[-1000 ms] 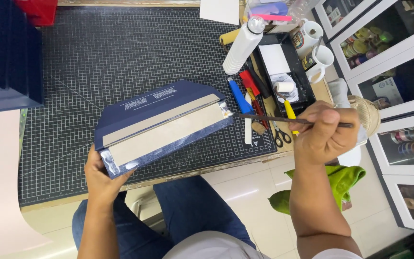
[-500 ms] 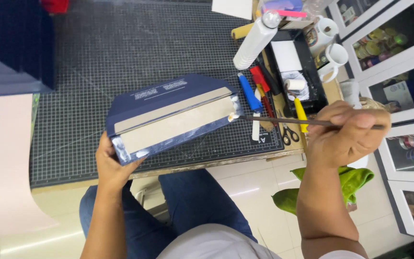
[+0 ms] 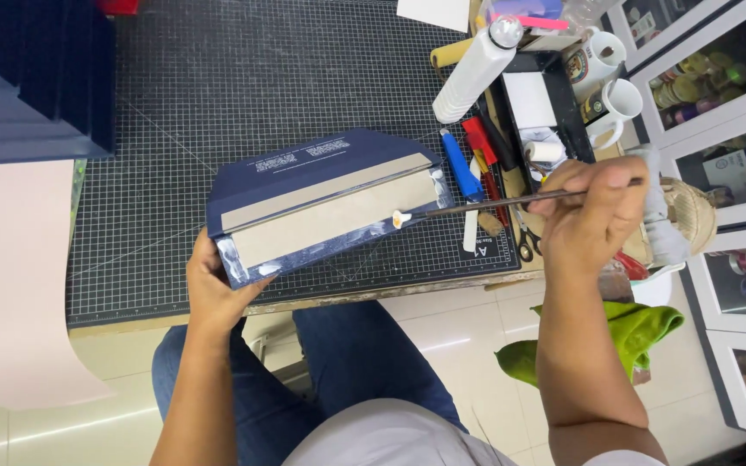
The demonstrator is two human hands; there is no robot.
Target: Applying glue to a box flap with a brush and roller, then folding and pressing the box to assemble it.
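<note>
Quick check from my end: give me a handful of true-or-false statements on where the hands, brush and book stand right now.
1. The left hand holds the navy book at its near end. True.
2. The right hand holds scissors. False: it holds a thin brush; the scissors lie on the cutting mat.
3. The brush tip meets the book's far end. True.
4. The book lies flat and closed on the mat. False: it is tilted up in the hand.

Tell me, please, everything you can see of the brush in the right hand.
The brush is long and thin, with a dark handle and a small tip loaded with white paste. It lies almost level, the right hand gripping its far end. The tip touches the right end of the navy book cover, which the left hand holds.
</note>
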